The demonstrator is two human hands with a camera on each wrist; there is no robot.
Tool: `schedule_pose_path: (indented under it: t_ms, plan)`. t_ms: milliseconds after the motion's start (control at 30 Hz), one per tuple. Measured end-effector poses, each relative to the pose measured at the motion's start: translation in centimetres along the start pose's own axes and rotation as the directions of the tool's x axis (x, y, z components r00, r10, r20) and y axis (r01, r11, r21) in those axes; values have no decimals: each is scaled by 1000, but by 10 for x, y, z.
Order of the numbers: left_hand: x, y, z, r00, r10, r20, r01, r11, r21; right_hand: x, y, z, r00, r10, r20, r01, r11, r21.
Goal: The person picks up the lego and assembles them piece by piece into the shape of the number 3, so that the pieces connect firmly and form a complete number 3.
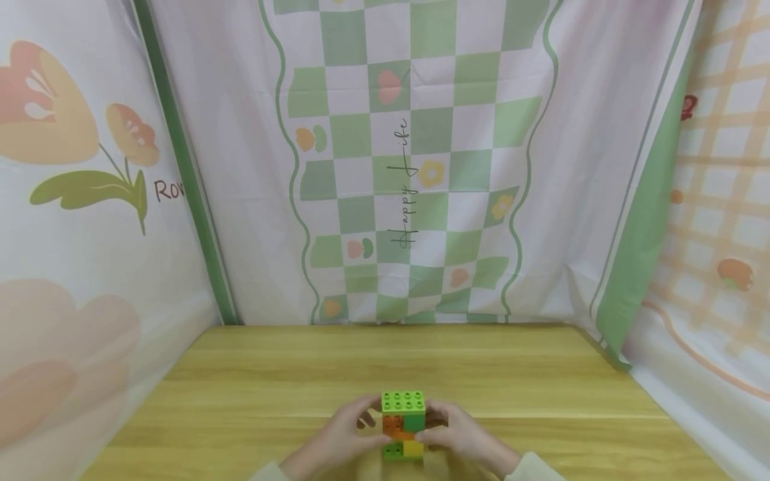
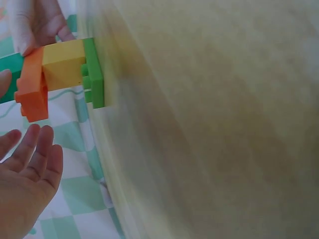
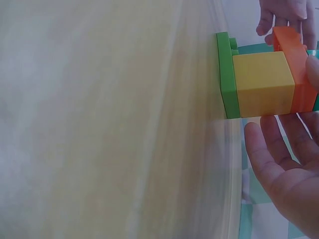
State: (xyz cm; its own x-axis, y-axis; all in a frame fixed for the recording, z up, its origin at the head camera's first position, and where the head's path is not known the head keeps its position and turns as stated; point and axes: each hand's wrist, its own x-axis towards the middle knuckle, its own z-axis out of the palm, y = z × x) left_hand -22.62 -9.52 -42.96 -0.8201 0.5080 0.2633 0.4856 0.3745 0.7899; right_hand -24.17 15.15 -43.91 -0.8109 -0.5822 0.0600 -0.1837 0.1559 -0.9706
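Note:
A stack of toy building bricks stands upright on the wooden table, between both hands. Its top is a lime studded plate (image 1: 403, 401); under that come a green brick (image 1: 414, 423), an orange plate (image 2: 33, 84), a yellow brick (image 3: 264, 82) and a green base plate (image 2: 94, 74). My left hand (image 1: 351, 431) holds the left side, thumb at the front by the orange plate. From the right, my right hand (image 1: 460, 434) holds the stack, its thumb on the orange layer. In the wrist views, the lower fingers of each hand are spread away from the bricks.
The wooden table (image 1: 271, 374) stretches out around the stack. Behind it hangs a green-and-white checked cloth (image 1: 391, 167). Patterned cloths also hang on both sides, a flowered one (image 1: 72, 234) at left and a plaid one (image 1: 722, 200) at right.

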Motion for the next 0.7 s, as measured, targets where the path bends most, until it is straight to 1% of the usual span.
schedule_pose_path:
  t_ms: [100,267,333,533,700]
  plan:
    - [-1,-2,1,1000,-26,5,27,999,-21,0,-1,-1,1000,12,5,-12,1000,6]
    - [-2,-6,4,999,-39,-23,39,999,-21,0,-2,-1,1000,16,7,-16,1000,-3]
    - [-3,-6,4,999,-33,-36,32,999,-15,0,-2,-1,1000,9,7,-9,1000,-8]
    - [-3,-6,6,997,-63,-53,62,998,-29,0,-3,-1,1000,16,7,-16,1000,3]
    - [-2,-4,7,994,-89,-69,88,996,-21,0,-3,-1,1000,5,-7,-5,1000,-22]
